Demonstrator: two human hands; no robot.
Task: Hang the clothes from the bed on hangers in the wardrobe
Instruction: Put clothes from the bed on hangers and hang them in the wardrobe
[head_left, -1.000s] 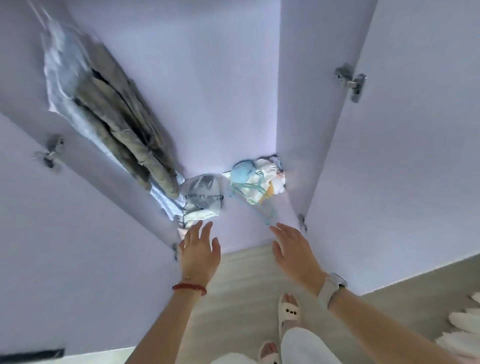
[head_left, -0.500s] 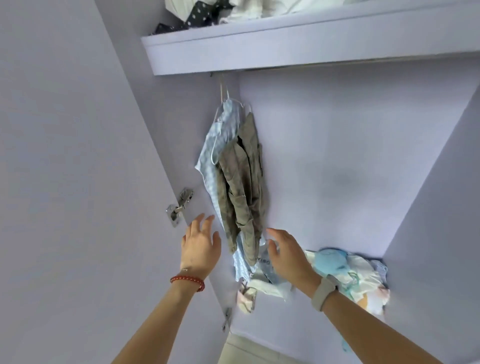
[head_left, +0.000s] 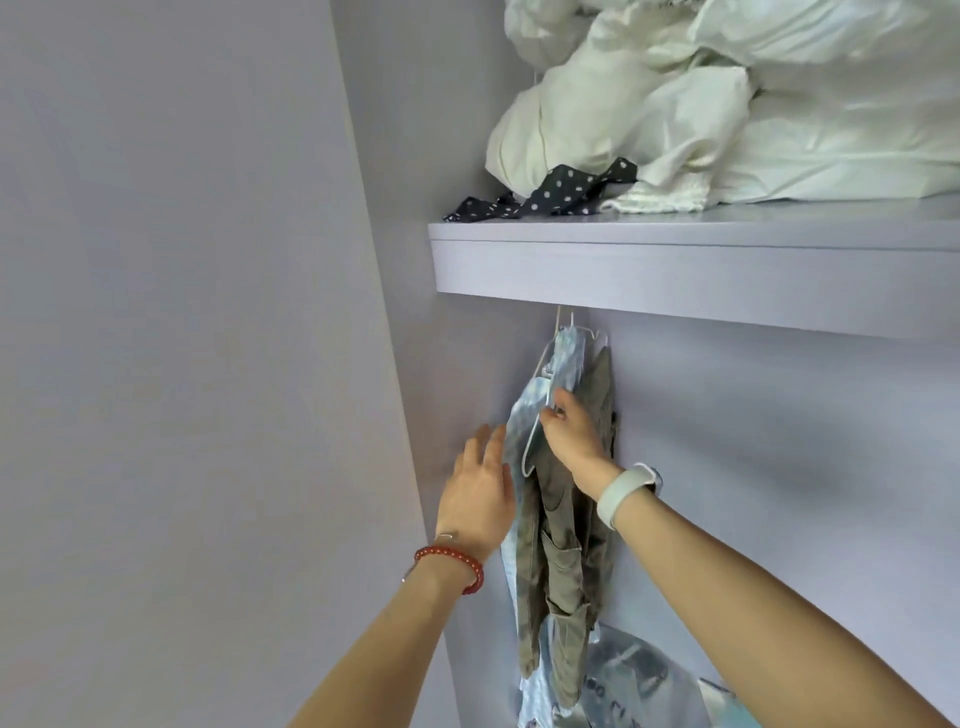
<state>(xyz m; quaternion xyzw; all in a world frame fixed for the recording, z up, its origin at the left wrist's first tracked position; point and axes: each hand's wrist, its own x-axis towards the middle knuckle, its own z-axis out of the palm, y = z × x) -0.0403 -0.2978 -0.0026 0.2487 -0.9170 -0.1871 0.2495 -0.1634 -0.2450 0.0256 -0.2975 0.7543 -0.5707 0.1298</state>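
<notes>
Forearms enter from the lower edge, the left with a red bead bracelet (head_left: 451, 564), the right with a pale wristband (head_left: 623, 491). Your left hand (head_left: 480, 491) is spread, fingers straight, at the near edge of the light blue garment (head_left: 519, 431), probably to part or steady the hanging cloth (whether it actually touches is unclear). Your right hand (head_left: 569, 439) pinches the white wire hanger (head_left: 535, 441) in front of the olive garment (head_left: 563, 545), probably to free that hanger for the next item. Both garments hang close against the wardrobe's left wall, under the shelf (head_left: 675, 270), so the rest of the hanging space is left free. No clothes from the bed are in view. Below lies a silvery bag (head_left: 628, 675) with dark print too blurred to read. Farther up, the shelf carries a dotted dark fabric (head_left: 545, 197) and white bedding (head_left: 727, 104). No brand is legible.
</notes>
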